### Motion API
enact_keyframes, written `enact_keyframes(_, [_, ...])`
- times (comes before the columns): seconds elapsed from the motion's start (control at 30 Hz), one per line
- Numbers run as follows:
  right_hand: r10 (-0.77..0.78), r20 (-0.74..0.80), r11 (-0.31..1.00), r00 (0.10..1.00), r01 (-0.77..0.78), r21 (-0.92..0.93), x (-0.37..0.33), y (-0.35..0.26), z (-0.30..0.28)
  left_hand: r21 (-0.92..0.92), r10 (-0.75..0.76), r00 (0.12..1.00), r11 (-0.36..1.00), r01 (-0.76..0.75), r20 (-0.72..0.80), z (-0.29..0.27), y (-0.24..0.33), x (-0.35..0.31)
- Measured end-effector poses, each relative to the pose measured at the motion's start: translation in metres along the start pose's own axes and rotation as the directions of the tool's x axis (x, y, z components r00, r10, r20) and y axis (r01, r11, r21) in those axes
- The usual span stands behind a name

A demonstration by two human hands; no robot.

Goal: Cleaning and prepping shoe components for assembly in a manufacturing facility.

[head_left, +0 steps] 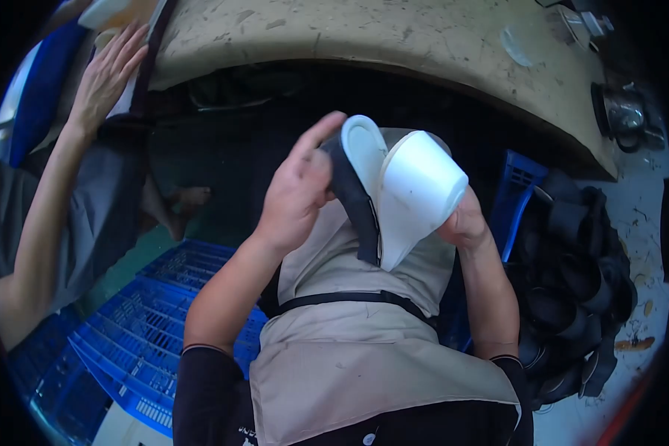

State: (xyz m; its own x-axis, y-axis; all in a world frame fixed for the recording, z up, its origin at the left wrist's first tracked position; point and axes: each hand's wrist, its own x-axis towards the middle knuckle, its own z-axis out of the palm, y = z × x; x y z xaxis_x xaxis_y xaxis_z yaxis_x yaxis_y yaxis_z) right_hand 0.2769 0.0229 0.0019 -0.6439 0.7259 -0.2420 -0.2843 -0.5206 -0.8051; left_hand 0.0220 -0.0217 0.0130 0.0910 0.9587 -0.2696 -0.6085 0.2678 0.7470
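From my head camera, I hold a shoe upper on its white last (416, 193) in front of my chest, above my beige apron (349, 349). My left hand (297, 193) grips the dark upper (353, 201) at its left edge, fingers (316, 141) clenched around it with the forefinger stretched up along the rim. My right hand (464, 223) clasps the last from below and behind, its fingers mostly hidden. Left of the last and lower lies a blue crate (149, 327); right of it sits a heap of dark uppers (572, 282). Above it curves the stained worktop (394, 37), where another person's hand (108, 74) rests at the far left.
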Motion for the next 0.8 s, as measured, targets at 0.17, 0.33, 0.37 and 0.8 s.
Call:
enact_keyframes(0.17, [-0.030, 0.034, 0.976, 0.999, 0.037, -0.213, 0.018, 0.023, 0.018, -0.117, -0.107, 0.991, 0.988, 0.097, -0.084, -0.031, -0.006, 0.023])
enact_keyframes(0.33, [-0.151, -0.097, 0.907, 0.984, 0.099, -0.409, 0.024, 0.057, 0.036, -0.160, -0.073, 0.990, 0.986, 0.052, -0.124, -0.042, -0.018, 0.031])
enact_keyframes(0.37, [-0.184, -0.134, 0.880, 0.974, 0.102, -0.464, 0.021, 0.060, 0.037, -0.164, -0.053, 0.990, 0.986, 0.032, -0.128, -0.042, -0.021, 0.031])
enact_keyframes(0.8, [-0.045, -0.078, 0.915, 0.996, 0.009, -0.404, 0.025, 0.063, 0.019, -0.262, -0.185, 0.960, 0.957, 0.127, -0.211, -0.033, -0.037, 0.040])
